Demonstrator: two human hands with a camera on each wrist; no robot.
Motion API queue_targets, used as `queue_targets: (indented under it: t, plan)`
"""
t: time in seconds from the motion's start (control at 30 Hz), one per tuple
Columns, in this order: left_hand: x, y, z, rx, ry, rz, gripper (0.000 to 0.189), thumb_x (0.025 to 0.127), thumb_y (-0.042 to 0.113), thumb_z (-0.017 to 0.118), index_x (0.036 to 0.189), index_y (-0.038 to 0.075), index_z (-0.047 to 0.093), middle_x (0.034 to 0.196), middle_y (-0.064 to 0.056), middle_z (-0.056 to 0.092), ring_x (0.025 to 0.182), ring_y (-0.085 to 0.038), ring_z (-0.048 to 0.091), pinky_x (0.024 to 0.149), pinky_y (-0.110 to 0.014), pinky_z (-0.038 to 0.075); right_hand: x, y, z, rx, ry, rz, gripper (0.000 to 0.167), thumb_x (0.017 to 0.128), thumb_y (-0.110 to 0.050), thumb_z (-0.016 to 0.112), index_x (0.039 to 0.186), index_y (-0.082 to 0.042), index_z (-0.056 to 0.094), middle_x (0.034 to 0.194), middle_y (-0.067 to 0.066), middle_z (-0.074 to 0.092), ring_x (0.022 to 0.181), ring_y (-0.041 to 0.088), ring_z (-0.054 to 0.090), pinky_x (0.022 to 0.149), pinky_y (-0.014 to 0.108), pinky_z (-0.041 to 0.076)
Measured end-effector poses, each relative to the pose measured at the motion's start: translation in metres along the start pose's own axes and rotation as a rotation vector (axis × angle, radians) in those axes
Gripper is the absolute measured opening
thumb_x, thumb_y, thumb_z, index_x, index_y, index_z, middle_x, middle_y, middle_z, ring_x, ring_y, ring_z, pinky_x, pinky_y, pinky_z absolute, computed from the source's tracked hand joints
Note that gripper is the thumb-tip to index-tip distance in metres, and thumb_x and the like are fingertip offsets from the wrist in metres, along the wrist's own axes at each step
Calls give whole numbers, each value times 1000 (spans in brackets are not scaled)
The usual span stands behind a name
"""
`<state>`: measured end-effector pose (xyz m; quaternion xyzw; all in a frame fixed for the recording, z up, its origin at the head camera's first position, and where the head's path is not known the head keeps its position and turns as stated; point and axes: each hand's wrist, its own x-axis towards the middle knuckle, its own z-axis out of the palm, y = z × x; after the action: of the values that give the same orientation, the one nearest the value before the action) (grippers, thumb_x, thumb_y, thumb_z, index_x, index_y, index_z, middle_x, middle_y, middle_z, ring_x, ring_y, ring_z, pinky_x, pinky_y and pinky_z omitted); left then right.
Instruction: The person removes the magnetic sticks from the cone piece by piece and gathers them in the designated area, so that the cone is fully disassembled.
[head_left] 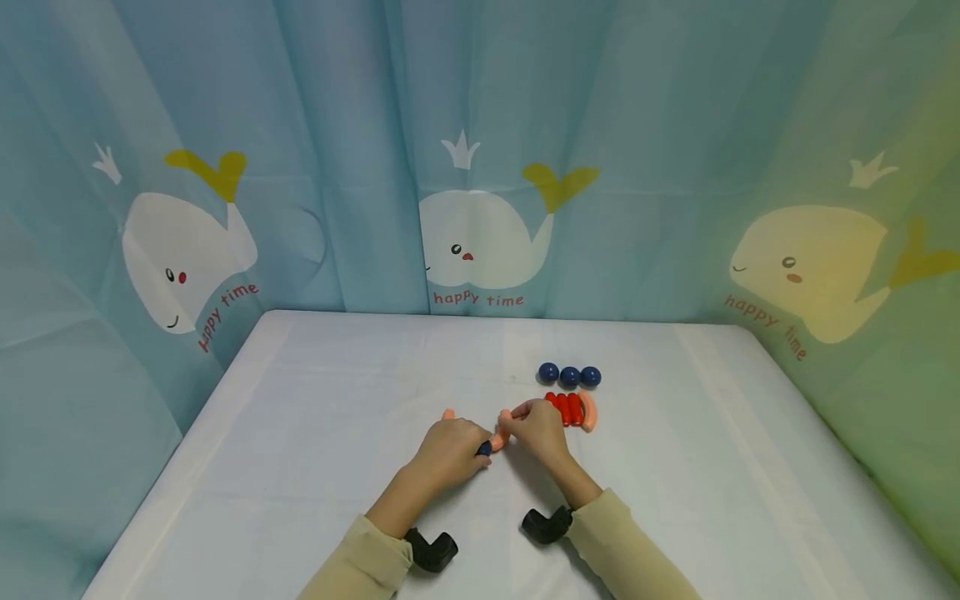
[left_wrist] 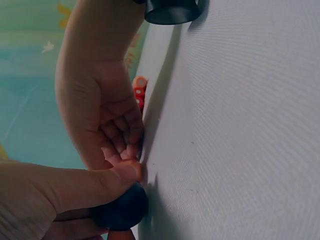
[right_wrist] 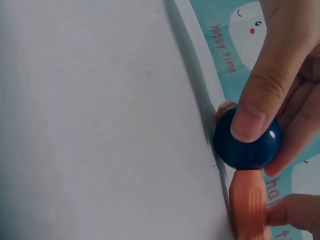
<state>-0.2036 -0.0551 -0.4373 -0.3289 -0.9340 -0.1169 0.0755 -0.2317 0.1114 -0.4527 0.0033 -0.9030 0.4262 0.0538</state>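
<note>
My left hand (head_left: 452,450) holds a dark blue ball (head_left: 484,448); in the right wrist view its thumb presses on the ball (right_wrist: 250,142). A ridged orange curved piece (right_wrist: 247,205) touches the ball. My right hand (head_left: 538,429) pinches this orange piece (head_left: 498,442) in its fingertips. Another orange end (head_left: 448,413) shows beyond the left hand, mostly hidden by it. From the left wrist, the ball (left_wrist: 122,207) lies under the left thumb, with orange (left_wrist: 120,234) below it and the right hand (left_wrist: 112,115) across from it.
Behind the right hand lie several red cylinders (head_left: 574,409) beside another orange curved piece (head_left: 589,411). Three blue balls (head_left: 570,377) sit just past them on the white table (head_left: 337,392). A whale-print curtain (head_left: 360,167) stands around the table.
</note>
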Motion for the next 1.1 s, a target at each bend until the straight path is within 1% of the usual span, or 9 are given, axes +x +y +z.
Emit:
queue_targets:
  t: [0.23, 0.33, 0.4, 0.57, 0.7, 0.8, 0.9, 1.0, 1.1]
  plan:
    - [2, 3, -1, 5, -31, 50, 19, 75, 28, 76, 72, 17, 60, 65, 10, 53, 58, -4, 45, 51, -22, 36, 5, 3, -5, 36, 33, 66, 18, 73, -18, 72, 71, -1, 68, 62, 2, 60, 55, 16, 50, 47, 26, 38]
    - [2, 3, -2, 4, -59, 70, 14, 77, 27, 75, 82, 16, 68, 74, 9, 62, 64, -5, 52, 53, -21, 39, 9, 4, -16, 46, 77, 91, 19, 74, -19, 72, 74, 0, 70, 67, 4, 63, 59, 15, 52, 50, 26, 40]
    - [2, 3, -2, 4, -74, 73, 19, 77, 26, 75, 92, 15, 71, 84, 8, 66, 73, -6, 58, 58, -21, 43, 12, 6, -25, 53, 108, 110, 20, 74, -20, 72, 76, -1, 70, 69, 4, 64, 60, 15, 52, 50, 26, 40]
    - [2, 1, 0, -16, -95, 43, 32, 79, 26, 73, 107, 12, 69, 99, 5, 67, 90, -11, 62, 74, -24, 48, 15, 12, -47, 113, 67, 128, 21, 77, -19, 72, 81, 2, 70, 66, 5, 63, 56, 14, 52, 48, 26, 42]
    - [2, 2, 0, -21, -103, 24, 37, 79, 29, 73, 111, 11, 67, 102, 3, 67, 93, -12, 61, 76, -25, 48, 16, 20, -65, 133, 38, 168, 24, 78, -19, 72, 85, 5, 69, 73, 7, 64, 62, 15, 54, 51, 25, 44]
    - [1, 3, -2, 1, -84, 5, 38, 77, 32, 74, 109, 11, 68, 100, 3, 67, 91, -12, 62, 72, -25, 49, 17, 25, -81, 119, 45, 212, 29, 79, -21, 71, 90, 6, 67, 84, 12, 63, 74, 20, 51, 54, 25, 43]
    - [0, 5, -4, 31, -59, -12, 29, 76, 33, 75, 96, 13, 70, 88, 4, 67, 79, -9, 61, 62, -24, 47, 18, 30, -95, 99, 60, 222, 32, 80, -22, 70, 93, 8, 66, 91, 17, 61, 81, 25, 48, 56, 27, 42]
    - [-1, 6, -7, 60, -48, -15, 21, 76, 32, 75, 81, 14, 66, 73, 6, 62, 63, -5, 52, 51, -22, 41, 18, 34, -105, 76, 65, 206, 33, 81, -22, 69, 93, 8, 66, 92, 18, 62, 83, 26, 49, 59, 28, 42]
    - [-1, 6, -8, 67, -55, -11, 20, 77, 31, 74, 75, 14, 63, 67, 6, 56, 58, -5, 45, 48, -21, 36, 19, 40, -112, 47, 68, 185, 32, 81, -21, 68, 93, 9, 66, 89, 17, 64, 80, 25, 50, 60, 29, 42]
